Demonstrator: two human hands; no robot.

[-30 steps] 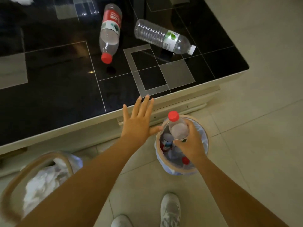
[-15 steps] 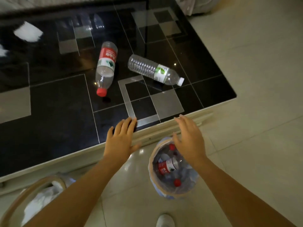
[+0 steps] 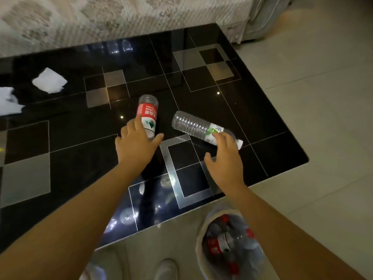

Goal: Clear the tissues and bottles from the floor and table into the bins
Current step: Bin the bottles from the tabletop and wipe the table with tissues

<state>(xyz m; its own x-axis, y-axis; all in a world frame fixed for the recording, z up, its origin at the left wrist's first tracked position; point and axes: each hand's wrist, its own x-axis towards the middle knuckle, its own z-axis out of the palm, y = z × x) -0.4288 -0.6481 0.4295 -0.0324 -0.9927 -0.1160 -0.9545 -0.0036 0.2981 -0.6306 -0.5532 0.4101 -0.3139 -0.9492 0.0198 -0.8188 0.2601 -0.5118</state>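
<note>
With the left hand (image 3: 135, 143) closing over the red-labelled clear plastic bottle (image 3: 147, 116) mid-table and the spread, empty right hand (image 3: 224, 156) reaching the green-labelled ribbed bottle (image 3: 201, 128) towards the right edge, grip both mid-body (they roll easily) before lifting.

My left hand (image 3: 135, 146) curls round the red-labelled bottle (image 3: 147, 116) lying on the black table (image 3: 60, 158). My right hand (image 3: 224, 160) reaches over the clear bottle (image 3: 193, 126), fingers spread at its neck.

2 clear bottles lying on table (image 3: 262, 122): red-label bottle (image 3: 147, 116), green-label bottle (image 3: 198, 126); 2 tissues (image 3: 49, 80) far-left.
</note>
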